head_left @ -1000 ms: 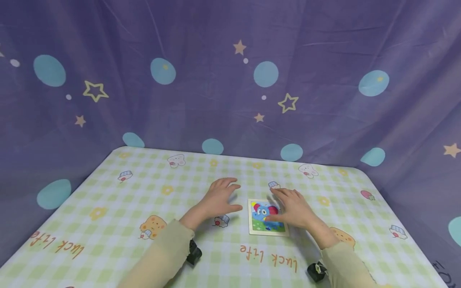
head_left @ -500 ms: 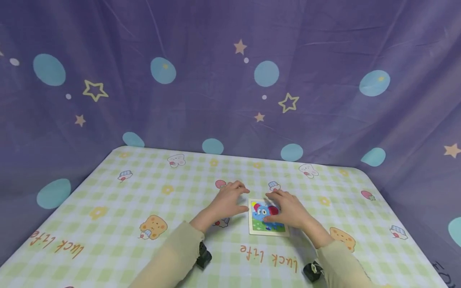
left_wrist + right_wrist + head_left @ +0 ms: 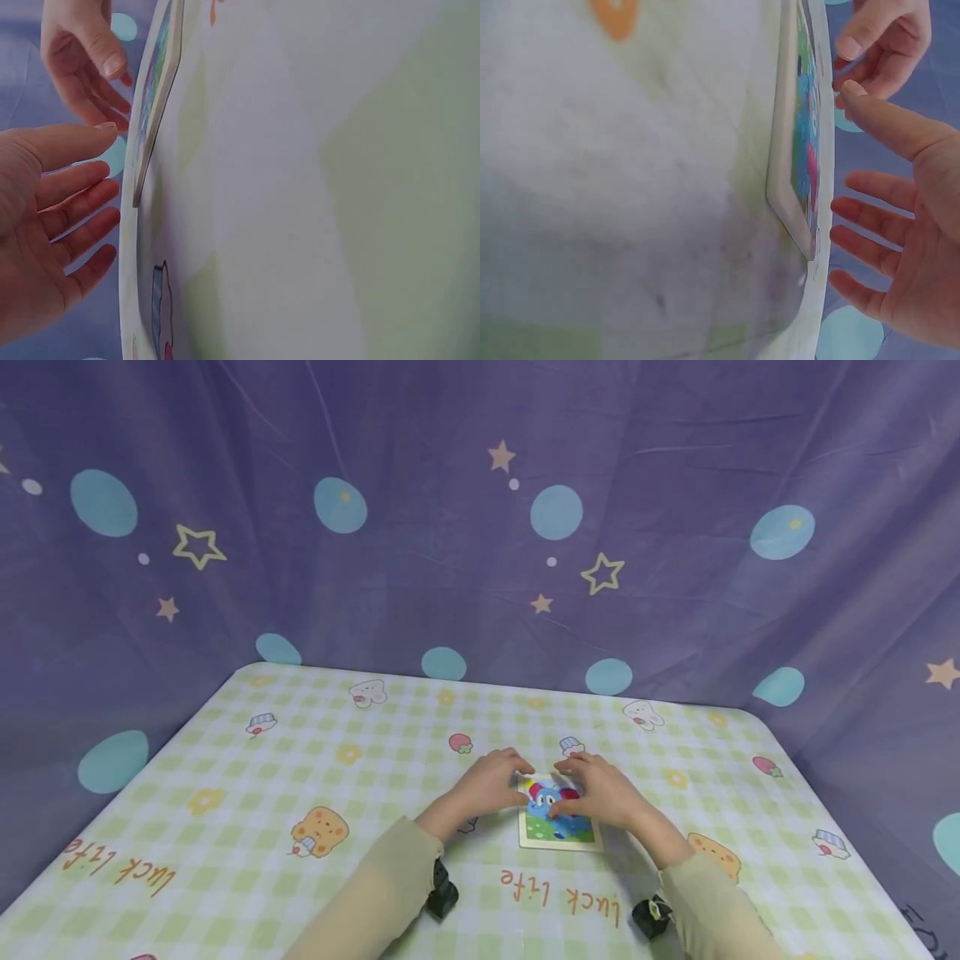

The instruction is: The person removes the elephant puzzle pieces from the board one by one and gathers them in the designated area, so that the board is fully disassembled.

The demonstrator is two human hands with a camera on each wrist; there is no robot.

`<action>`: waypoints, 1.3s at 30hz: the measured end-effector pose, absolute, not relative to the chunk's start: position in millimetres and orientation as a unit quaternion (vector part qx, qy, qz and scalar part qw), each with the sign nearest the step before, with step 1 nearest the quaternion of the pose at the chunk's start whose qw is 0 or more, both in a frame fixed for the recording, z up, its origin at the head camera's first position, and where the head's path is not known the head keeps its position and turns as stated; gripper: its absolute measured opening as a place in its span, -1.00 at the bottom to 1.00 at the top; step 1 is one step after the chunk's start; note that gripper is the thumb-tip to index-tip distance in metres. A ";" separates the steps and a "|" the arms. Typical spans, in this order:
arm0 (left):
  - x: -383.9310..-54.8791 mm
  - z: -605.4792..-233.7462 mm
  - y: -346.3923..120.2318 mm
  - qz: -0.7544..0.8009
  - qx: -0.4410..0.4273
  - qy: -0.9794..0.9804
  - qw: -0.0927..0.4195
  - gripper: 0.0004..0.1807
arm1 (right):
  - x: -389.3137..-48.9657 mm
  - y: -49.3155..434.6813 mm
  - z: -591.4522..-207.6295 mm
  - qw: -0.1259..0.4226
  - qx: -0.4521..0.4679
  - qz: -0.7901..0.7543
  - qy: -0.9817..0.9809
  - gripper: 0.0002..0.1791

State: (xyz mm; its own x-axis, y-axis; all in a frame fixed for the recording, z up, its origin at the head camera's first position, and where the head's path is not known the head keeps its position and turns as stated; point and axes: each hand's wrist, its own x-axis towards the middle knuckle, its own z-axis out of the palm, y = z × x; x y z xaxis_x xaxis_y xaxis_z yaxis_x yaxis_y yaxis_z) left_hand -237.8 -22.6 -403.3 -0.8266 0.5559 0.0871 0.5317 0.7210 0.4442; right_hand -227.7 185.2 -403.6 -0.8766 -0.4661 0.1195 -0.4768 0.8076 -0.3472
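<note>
A small square picture puzzle (image 3: 558,833) with a pale wooden border lies flat on the tablecloth, showing a blue elephant with red ears on green grass. My left hand (image 3: 489,783) hovers at its left edge, thumb and fingers spread and relaxed, holding nothing. Over its right part is my right hand (image 3: 602,793), fingers loosely bent and apart, covering the right side of the picture. In the left wrist view the left hand (image 3: 56,202) shows separated fingers beside the board's edge (image 3: 159,105). The right wrist view shows the right hand (image 3: 907,225) likewise, above the puzzle (image 3: 799,142).
The table has a green-and-white checked cloth (image 3: 390,743) printed with bears, cupcakes, flowers and lettering. Behind it hangs a purple curtain (image 3: 450,568) with blue ovals and stars. Black wrist cameras sit under both sleeves, the left camera (image 3: 442,891) and the right camera (image 3: 651,917).
My left hand has moved right, from beside the puzzle to its left edge. My right hand has shifted slightly left over the picture. The puzzle has stayed in place.
</note>
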 end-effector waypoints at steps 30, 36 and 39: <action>-242.9 -401.9 -4.6 0.193 0.260 0.944 0.066 -0.61 | -235.2 178.3 -411.1 -0.010 0.264 0.204 -0.943 -0.43; -242.3 -401.0 -2.6 0.195 0.255 0.945 0.065 -0.62 | -235.2 179.7 -412.9 0.002 0.275 0.221 -0.936 -0.50; -242.0 -401.9 -2.4 0.190 0.250 0.947 0.062 -0.63 | -234.9 178.8 -414.1 0.003 0.275 0.230 -0.934 -0.52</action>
State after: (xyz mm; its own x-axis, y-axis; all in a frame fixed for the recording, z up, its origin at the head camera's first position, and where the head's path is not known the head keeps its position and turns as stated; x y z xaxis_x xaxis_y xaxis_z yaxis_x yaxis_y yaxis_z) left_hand -242.0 -2.4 -401.9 -0.8676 0.4969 -0.0219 0.4499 0.8028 0.3912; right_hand -234.9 178.8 -414.1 -0.8489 -0.5120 0.1316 -0.5145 0.7430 -0.4281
